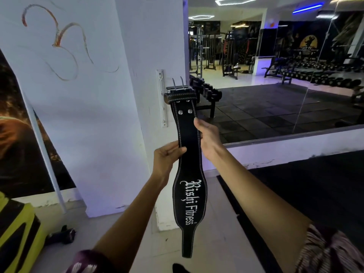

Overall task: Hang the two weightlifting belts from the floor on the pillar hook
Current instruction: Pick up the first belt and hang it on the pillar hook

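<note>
A black weightlifting belt (189,154) with white stitching and white lettering hangs upright in front of the white pillar (126,107). Its metal buckle (178,88) is at the top, level with a white hook rail (162,99) screwed to the pillar's edge. My left hand (167,156) pinches the belt's left edge at mid-height. My right hand (206,134) grips its right edge a little higher. The belt's tail dangles above the floor. I cannot tell whether the buckle touches a hook. A second belt is not clearly visible.
A large wall mirror (275,66) to the right reflects dumbbell racks and gym machines. A yellow and black bag (17,233) sits at lower left, with a small dark object (63,235) on the tiled floor beside it. Dark floor matting (295,194) lies to the right.
</note>
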`<action>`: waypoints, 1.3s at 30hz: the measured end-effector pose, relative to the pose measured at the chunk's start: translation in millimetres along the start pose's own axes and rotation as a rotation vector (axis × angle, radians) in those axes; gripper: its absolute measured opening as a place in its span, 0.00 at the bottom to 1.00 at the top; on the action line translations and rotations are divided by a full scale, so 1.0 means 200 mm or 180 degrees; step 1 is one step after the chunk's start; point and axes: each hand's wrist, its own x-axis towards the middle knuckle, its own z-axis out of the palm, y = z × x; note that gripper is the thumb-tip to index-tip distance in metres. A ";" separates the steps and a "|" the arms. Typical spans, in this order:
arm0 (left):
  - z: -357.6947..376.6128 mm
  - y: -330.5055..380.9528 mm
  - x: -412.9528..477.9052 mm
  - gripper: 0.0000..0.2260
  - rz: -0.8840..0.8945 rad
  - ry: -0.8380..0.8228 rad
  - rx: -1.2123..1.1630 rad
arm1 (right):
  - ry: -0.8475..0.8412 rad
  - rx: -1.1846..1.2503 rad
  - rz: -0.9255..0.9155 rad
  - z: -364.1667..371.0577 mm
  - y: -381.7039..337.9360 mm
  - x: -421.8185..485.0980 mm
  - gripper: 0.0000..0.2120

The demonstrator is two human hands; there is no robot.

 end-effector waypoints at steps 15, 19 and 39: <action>0.02 0.49 0.30 0.11 0.0028 0.0327 -0.0021 | -0.0753 -0.0531 -0.0281 0.01 0.06 -0.04 0.07; 0.06 0.45 0.27 0.13 0.0102 0.0340 0.0023 | -0.0415 -0.0553 -0.0513 0.11 -0.19 0.02 0.21; 0.16 0.49 0.46 0.19 0.0942 0.1764 0.0888 | -0.0361 -0.0415 0.0382 0.37 -0.32 0.17 0.17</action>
